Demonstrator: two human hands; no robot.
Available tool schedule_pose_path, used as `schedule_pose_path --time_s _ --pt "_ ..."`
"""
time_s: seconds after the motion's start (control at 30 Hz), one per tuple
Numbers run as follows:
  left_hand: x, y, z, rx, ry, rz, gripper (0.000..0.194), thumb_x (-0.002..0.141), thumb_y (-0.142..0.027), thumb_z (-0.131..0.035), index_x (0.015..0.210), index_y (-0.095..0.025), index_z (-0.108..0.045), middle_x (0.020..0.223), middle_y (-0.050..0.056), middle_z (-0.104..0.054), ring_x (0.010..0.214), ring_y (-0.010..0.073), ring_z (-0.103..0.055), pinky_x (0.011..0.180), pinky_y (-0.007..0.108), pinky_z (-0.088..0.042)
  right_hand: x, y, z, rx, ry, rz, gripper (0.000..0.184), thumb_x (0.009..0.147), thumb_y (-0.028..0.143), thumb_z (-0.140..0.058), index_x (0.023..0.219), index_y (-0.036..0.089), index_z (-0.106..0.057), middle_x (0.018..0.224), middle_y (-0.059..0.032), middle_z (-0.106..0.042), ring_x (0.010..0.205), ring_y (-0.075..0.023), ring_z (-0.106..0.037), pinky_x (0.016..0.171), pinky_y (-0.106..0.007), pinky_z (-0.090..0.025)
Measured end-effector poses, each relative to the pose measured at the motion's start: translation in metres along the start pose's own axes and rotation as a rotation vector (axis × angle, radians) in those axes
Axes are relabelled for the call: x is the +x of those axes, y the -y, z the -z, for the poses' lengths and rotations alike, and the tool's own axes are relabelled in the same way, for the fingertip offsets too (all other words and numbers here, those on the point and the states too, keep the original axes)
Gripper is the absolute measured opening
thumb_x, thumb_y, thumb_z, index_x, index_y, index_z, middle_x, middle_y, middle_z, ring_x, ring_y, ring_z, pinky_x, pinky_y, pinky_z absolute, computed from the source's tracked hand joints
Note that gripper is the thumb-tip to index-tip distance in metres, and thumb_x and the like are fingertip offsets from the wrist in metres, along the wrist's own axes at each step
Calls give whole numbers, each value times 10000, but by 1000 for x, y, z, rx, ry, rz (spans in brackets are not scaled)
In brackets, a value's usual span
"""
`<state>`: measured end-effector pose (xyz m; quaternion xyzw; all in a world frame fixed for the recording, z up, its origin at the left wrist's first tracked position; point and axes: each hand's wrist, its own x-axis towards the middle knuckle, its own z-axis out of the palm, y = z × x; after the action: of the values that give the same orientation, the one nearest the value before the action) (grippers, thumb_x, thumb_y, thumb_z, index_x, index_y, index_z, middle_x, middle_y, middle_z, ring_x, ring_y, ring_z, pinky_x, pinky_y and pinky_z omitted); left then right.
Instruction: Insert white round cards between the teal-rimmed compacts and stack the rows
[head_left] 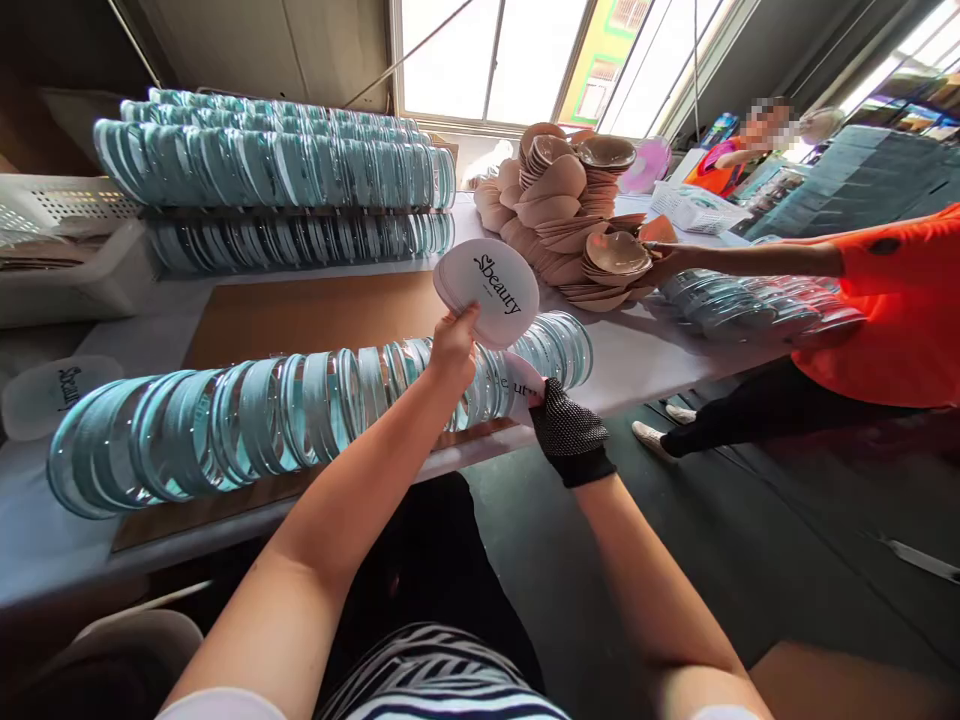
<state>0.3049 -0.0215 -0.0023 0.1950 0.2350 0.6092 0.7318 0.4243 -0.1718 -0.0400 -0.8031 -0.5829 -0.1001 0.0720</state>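
Observation:
My left hand [452, 345] is closed on a small stack of round white cards [487, 290] printed "beauty", held up over the table. My right hand [564, 420], in a black dotted glove, pinches another white printed card [516, 378] at the right end of a long row of clear round lids [247, 415] lying along the table's near edge. The row runs from the far left to just past my hands.
More rows of clear lids [277, 165] are stacked at the back left beside white baskets [52, 205]. A pile of beige cups [570, 215] sits mid-table, where a person in an orange shirt [892, 300] reaches in. A loose white card [56, 392] lies at left.

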Motion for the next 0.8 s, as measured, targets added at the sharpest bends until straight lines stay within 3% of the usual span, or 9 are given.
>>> schedule_pose_path --time_s 0.13,0.27,0.4,0.57,0.63,0.73,0.8 --pt "-1 1 1 5 13 14 254 823 -68 -624 1042 -161 -712 910 38 -769 1079 177 -671 1045 330 -451 4 -2 1 68 -62 32 335 1000 344 -357 1071 149 -620 813 -95 -701 665 -174 -622 540 -268 -234" --pt "-1 2 4 15 43 -15 240 817 -85 -631 1032 -155 -710 903 38 -767 1104 188 -659 1062 342 -437 15 4 -20 174 -162 -24 307 982 348 -403 962 143 -630 791 -75 -701 674 -159 -621 575 -251 -278" --pt "2 4 8 19 69 -40 304 751 -157 -731 1053 -169 -706 1051 65 -753 1203 225 -607 1091 372 -412 31 19 -35 137 -73 21 286 980 301 -401 984 148 -643 865 -88 -725 724 -162 -648 592 -251 -289" --pt "1 5 8 26 97 -45 246 766 -146 -708 1011 -168 -713 1006 49 -760 1171 211 -623 1080 367 -420 41 17 -12 55 124 136 270 956 267 -401 913 197 -659 862 -92 -725 747 -177 -657 571 -262 -268" --pt "-1 5 6 39 83 -51 217 788 -137 -680 1000 -167 -716 975 43 -763 1144 206 -635 1067 366 -430 46 12 -8 187 219 155 214 901 238 -445 848 190 -647 847 -84 -722 695 -167 -640 554 -248 -289" --pt "-4 4 3 59 31 -45 213 816 -119 -642 1010 -169 -715 953 32 -761 1140 195 -632 1061 355 -429 53 8 -14 685 424 75 201 869 285 -430 853 177 -599 705 -41 -681 482 -125 -532 483 -231 -328" --pt "-6 3 1 65 5 -35 224 816 -114 -644 1022 -166 -713 963 36 -759 1142 197 -630 1064 358 -421 55 9 -22 921 433 4 272 888 361 -378 856 178 -576 597 -13 -620 419 -120 -468 453 -233 -341"
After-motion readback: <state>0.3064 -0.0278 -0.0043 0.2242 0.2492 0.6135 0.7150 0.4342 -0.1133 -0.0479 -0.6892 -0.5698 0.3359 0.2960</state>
